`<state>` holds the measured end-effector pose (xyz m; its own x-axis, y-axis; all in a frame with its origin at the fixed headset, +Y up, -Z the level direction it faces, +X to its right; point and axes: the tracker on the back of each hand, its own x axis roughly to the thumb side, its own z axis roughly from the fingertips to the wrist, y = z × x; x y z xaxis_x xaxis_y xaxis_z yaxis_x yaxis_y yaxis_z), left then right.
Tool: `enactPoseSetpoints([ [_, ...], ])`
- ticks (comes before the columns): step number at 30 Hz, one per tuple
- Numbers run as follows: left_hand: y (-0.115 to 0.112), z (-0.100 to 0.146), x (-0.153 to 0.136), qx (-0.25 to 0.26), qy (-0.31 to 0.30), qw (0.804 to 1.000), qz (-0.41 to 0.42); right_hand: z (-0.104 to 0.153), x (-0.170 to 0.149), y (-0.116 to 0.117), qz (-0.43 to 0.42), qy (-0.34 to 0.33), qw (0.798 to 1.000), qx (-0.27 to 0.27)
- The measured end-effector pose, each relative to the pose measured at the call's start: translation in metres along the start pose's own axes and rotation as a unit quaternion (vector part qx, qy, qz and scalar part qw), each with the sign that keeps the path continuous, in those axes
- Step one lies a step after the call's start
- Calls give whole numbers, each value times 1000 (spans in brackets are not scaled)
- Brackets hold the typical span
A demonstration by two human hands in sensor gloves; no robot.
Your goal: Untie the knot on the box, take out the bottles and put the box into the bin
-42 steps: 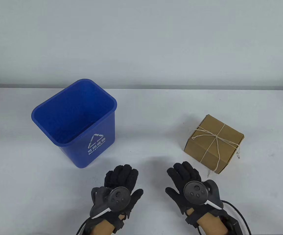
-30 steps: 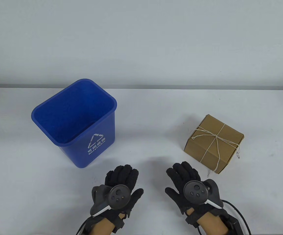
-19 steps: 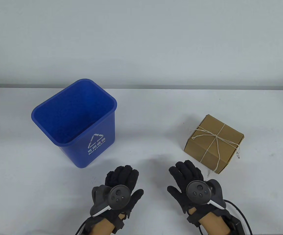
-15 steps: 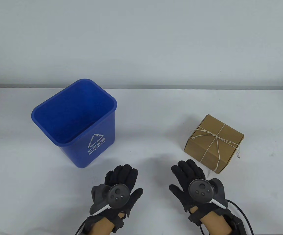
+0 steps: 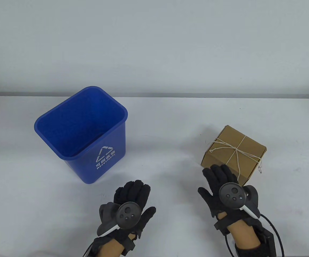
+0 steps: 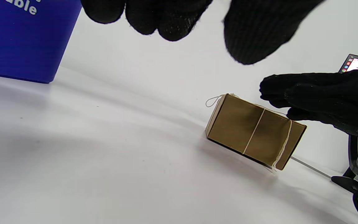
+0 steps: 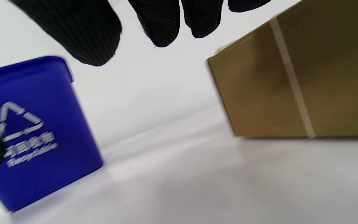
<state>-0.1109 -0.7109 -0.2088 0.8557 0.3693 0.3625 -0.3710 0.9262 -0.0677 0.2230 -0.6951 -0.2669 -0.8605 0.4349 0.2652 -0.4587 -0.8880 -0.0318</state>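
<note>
A brown cardboard box (image 5: pixel 234 155) tied crosswise with pale string (image 5: pixel 236 150) sits closed at the right of the table; no bottles show. The blue recycling bin (image 5: pixel 82 133) stands open-topped at the left. My right hand (image 5: pixel 218 176) hovers with fingers straight just in front of the box's near face, holding nothing; whether it touches the box I cannot tell. The left wrist view shows the box (image 6: pixel 253 130) with the right hand's fingers (image 6: pixel 294 90) beside its top edge. In the right wrist view the box (image 7: pixel 297 84) looms close. My left hand (image 5: pixel 131 191) lies flat on the table, empty.
The white table (image 5: pixel 159 133) ends at a far edge against a plain wall. A black cable and small black unit (image 5: pixel 266 235) trail from my right wrist. In the left wrist view a phone screen (image 6: pixel 353 63) shows at the far right.
My right hand has moved forward and to the right, from beside my left hand up to the box's near face. The left hand, box and bin have stayed put.
</note>
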Motion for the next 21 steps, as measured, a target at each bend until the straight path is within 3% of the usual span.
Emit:
enactPoseSetpoints([
  [10,-3,-3,-10,-6,21,1000,4,-3,-61,-31,2,106,992,-63],
  [17,-2,-3,-12,-3,21,1000,8,-5,-81,-27,-25,153,986,-62],
  [21,-1,-3,-15,0,26,1000,13,-5,-91,-28,-25,188,978,-89],
])
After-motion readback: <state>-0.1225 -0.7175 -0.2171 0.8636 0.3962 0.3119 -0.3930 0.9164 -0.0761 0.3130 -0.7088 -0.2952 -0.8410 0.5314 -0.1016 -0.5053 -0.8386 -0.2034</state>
